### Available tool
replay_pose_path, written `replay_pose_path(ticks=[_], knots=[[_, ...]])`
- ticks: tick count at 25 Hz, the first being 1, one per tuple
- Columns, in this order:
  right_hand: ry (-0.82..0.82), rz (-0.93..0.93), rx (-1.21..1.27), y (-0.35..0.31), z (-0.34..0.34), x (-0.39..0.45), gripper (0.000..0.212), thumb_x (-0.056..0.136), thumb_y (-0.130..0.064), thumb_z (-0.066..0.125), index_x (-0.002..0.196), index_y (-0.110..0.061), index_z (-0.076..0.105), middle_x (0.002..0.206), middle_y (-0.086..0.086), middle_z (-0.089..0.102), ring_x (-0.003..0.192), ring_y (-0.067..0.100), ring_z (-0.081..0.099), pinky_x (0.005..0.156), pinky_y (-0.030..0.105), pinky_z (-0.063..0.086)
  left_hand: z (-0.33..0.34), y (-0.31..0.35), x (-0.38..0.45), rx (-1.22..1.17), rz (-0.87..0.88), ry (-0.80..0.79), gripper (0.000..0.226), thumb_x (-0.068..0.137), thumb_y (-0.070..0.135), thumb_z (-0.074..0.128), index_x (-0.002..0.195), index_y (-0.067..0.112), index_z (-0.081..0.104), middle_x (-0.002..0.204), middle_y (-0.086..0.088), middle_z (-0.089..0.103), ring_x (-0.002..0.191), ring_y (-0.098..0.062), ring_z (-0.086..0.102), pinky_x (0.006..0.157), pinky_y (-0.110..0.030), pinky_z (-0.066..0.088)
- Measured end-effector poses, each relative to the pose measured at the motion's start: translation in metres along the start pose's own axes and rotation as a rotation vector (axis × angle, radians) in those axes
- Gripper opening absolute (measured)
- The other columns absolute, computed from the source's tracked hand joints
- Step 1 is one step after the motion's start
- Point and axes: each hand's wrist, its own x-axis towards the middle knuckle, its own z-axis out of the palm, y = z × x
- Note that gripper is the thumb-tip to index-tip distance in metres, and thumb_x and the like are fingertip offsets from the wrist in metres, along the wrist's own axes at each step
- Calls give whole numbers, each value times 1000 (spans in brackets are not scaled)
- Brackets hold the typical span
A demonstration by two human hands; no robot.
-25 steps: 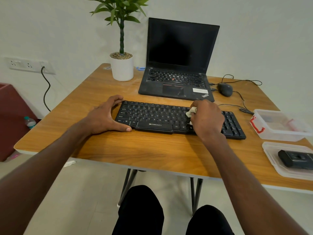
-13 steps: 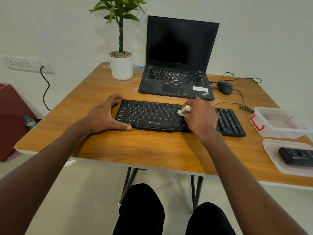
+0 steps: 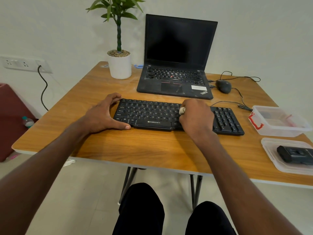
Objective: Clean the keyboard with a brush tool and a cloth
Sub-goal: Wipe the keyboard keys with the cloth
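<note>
Keyboard point(image 3: 152, 114) braced by our left hand point(image 3: 103, 114), fingers spread wide; our right hand point(image 3: 196, 116) grips the cloth point(image 3: 182, 110). Pressing hard may, we judge, dislodge keycaps.

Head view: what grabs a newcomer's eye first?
The two hands on the black keyboard at table centre: the left hand braces its left end, the right hand grips a small pale cloth on the keys. Behind it stands an open laptop with a dark screen, a potted plant to its left.
</note>
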Motion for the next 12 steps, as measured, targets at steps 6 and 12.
replay_pose_path(ticks=[6, 12], knots=[[-42, -163, 176, -67, 18, -5, 21, 90, -17, 78, 110, -17, 72, 103, 3, 70, 98, 22, 64, 74, 32, 53, 1, -3, 1, 19, 3, 16, 139, 38, 89, 88, 154, 50, 22, 161, 19, 43, 146, -11, 42, 125, -56, 29], [-107, -291, 347, -121, 38, 9, 25, 87, -15, 73, 107, -30, 78, 102, -2, 74, 98, 22, 67, 68, 33, 49, 2, -2, 0, 34, 4, 43, 141, 39, 88, 87, 156, 45, 22, 161, 15, 45, 145, -11, 45, 124, -54, 30]])
